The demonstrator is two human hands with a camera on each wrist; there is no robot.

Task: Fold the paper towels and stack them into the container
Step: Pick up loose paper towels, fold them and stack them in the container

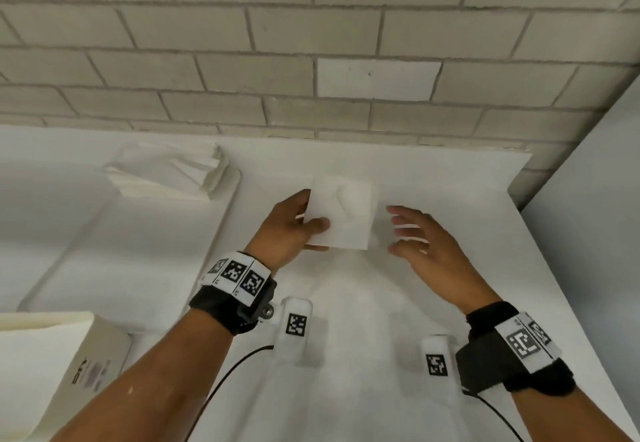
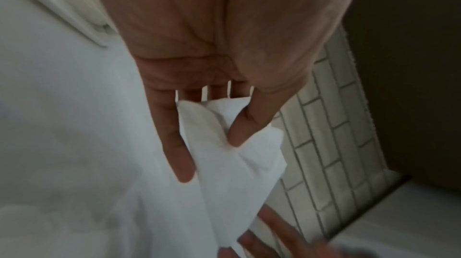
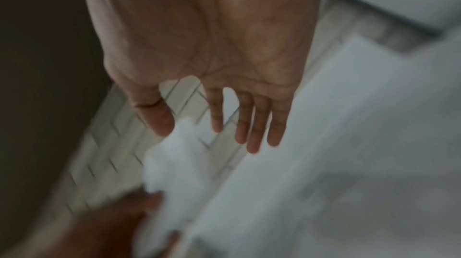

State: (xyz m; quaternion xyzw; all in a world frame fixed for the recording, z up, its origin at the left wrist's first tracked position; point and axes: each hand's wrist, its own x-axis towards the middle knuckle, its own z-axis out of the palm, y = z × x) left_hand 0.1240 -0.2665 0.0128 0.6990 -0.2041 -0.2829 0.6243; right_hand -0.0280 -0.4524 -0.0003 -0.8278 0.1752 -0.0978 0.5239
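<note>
A folded white paper towel is held just above the white table, near the wall. My left hand pinches its left edge, thumb on top and fingers underneath; the left wrist view shows the thumb pressing into the folded paper towel. My right hand hovers just right of the towel with fingers spread and straight, holding nothing. In the right wrist view the right hand's fingers hang free, with the blurred paper towel to their left. A white container at the back left holds a stack of folded towels.
A brick wall runs close behind the table. A white box stands at the front left. Two small white tagged blocks lie near my wrists, with black cables trailing. A grey panel bounds the right side.
</note>
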